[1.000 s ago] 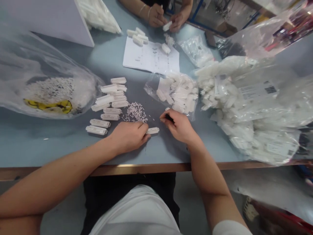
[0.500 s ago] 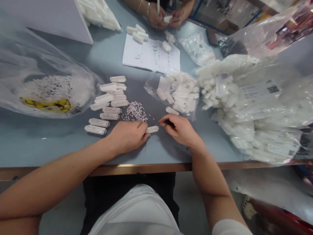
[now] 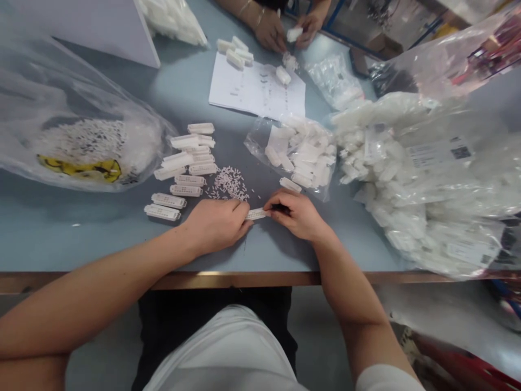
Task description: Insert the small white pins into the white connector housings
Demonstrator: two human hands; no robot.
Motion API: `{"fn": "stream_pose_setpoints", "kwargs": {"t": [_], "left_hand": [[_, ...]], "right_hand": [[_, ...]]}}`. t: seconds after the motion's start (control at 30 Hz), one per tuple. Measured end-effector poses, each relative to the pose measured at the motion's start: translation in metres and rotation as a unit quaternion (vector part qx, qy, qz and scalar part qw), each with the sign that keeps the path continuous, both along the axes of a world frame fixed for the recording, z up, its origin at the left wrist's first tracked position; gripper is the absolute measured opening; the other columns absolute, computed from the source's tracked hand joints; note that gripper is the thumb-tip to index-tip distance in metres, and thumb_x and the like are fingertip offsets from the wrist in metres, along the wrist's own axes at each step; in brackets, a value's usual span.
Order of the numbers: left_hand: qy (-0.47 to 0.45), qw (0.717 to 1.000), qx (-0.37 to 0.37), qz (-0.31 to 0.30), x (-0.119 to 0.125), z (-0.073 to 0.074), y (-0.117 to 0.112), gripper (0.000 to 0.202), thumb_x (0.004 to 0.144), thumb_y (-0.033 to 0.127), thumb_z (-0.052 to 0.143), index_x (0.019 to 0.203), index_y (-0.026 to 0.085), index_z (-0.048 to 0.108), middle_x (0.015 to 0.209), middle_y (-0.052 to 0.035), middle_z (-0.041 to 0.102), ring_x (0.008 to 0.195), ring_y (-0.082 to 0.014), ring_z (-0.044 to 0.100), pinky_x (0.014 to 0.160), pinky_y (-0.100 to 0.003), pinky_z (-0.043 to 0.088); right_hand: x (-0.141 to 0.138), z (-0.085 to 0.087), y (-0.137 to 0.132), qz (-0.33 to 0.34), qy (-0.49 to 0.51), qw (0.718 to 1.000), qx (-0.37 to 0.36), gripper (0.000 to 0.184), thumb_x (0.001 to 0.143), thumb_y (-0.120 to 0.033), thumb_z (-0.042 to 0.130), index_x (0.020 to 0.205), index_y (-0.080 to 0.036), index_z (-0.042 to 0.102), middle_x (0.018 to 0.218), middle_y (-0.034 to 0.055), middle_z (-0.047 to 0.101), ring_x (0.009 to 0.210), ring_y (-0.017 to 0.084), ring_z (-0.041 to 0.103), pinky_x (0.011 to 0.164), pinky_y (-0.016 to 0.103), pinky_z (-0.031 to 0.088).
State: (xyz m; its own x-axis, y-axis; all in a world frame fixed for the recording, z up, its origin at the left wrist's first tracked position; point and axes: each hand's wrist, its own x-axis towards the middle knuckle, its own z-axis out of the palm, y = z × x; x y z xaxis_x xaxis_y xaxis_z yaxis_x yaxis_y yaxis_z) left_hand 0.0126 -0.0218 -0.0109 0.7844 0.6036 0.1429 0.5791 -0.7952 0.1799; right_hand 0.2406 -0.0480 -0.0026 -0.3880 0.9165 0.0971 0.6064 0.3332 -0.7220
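Pinching a white plastic connector housing (image 3: 256, 214), left hand (image 3: 215, 226) and right hand (image 3: 295, 215) steady it over the blue-grey worktop (image 3: 81, 239), a small black object (image 3: 281, 208) in the right.

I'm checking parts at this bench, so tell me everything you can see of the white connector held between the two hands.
The white connector is a long, narrow block that looks like moulded plastic, with a row of small holes along its upper face. It lies roughly level and slightly aslant, above the front of the table, though whether it touches the table cannot be told. The left hand grips one end and the right hand the other, hiding both ends.
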Motion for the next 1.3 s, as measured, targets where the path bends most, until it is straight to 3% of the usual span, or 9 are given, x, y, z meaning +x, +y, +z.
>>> {"fn": "stream_pose_setpoints", "kwargs": {"t": [0.33,0.6,0.77,1.3], "left_hand": [[-0.015,0.999,0.036,-0.010,0.000,-0.002,-0.002,0.029,0.093,0.038,0.046,0.081,0.016,0.061,0.069,-0.0049,0.063,0.059,-0.0200,0.061,0.046,-0.029,0.029],[-0.014,1.000,0.022,-0.005,0.000,-0.001,-0.002,0.031,0.093,0.038,0.046,0.081,0.015,0.062,0.067,-0.0059,0.062,0.058,-0.0195,0.060,0.046,-0.028,0.029],[-0.014,1.000,0.020,-0.004,0.000,-0.002,-0.002,0.029,0.092,0.037,0.046,0.082,0.016,0.062,0.068,-0.0059,0.063,0.059,-0.0200,0.060,0.047,-0.028,0.031],[-0.041,0.998,0.043,-0.007,0.001,-0.004,-0.005,0.031,0.093,0.038,0.045,0.079,0.016,0.061,0.066,-0.0052,0.061,0.058,-0.0194,0.060,0.046,-0.029,0.029]], "right_hand": [[0.000,-0.001,0.001,0.017,-0.005,1.000,0.001,0.019,0.082,-0.007,0.057,0.089,-0.021,0.067,0.084,0.0017,0.066,0.075,0.013,0.060,0.068,0.024,0.046],[-0.002,0.001,-0.005,0.057,-0.109,0.987,0.102,0.029,0.078,0.001,0.049,0.091,-0.019,0.066,0.088,0.0040,0.066,0.081,0.015,0.061,0.074,0.026,0.048],[-0.003,0.003,-0.007,0.077,-0.195,0.967,0.146,0.025,0.081,-0.004,0.048,0.093,-0.018,0.065,0.087,0.0065,0.066,0.079,0.018,0.058,0.072,0.030,0.047],[-0.005,0.002,-0.014,0.092,-0.231,0.953,0.175,0.018,0.090,-0.013,0.047,0.097,-0.016,0.063,0.089,0.0093,0.064,0.082,0.021,0.055,0.074,0.035,0.048]]}}
